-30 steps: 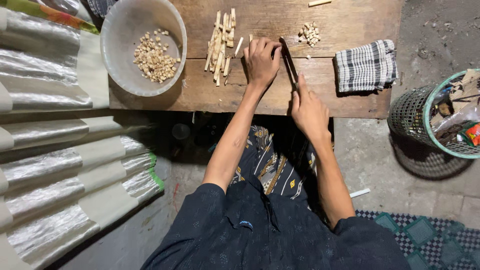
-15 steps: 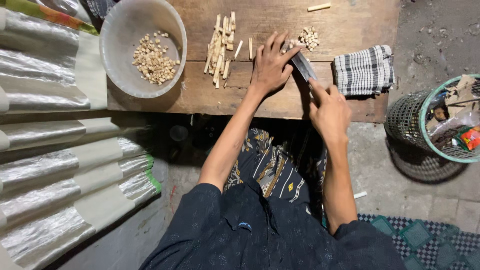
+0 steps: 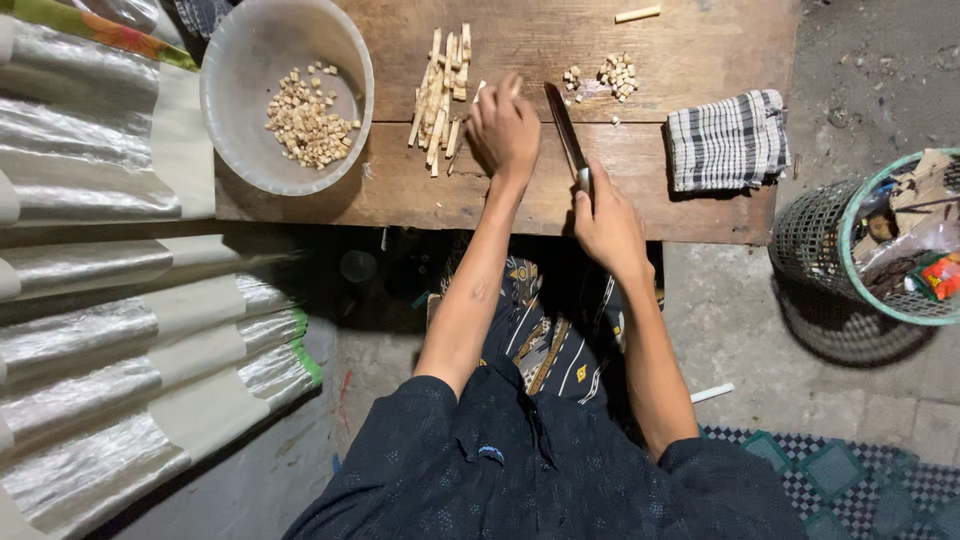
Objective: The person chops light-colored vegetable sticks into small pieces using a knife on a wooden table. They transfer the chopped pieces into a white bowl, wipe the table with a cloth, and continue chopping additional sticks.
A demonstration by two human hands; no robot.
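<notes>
The knife's handle is buried inside the right hand [image 3: 607,222]. Left of it, the left hand [image 3: 503,125] curls over whatever stick it grips. The green-rimmed basket [image 3: 862,205] runs off the frame's right edge; the bowl [image 3: 228,60] loses its top rim.

Wooden table [image 3: 690,40] bearing a bowl [image 3: 235,90] of cut pieces, a bundle of sticks [image 3: 440,85], a small pile of bits [image 3: 617,75], and a checked cloth [image 3: 728,138].

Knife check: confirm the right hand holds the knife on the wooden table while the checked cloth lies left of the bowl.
Not quite. In the head view the right hand does hold the knife on the wooden table, but the checked cloth lies far right of the bowl.
</notes>
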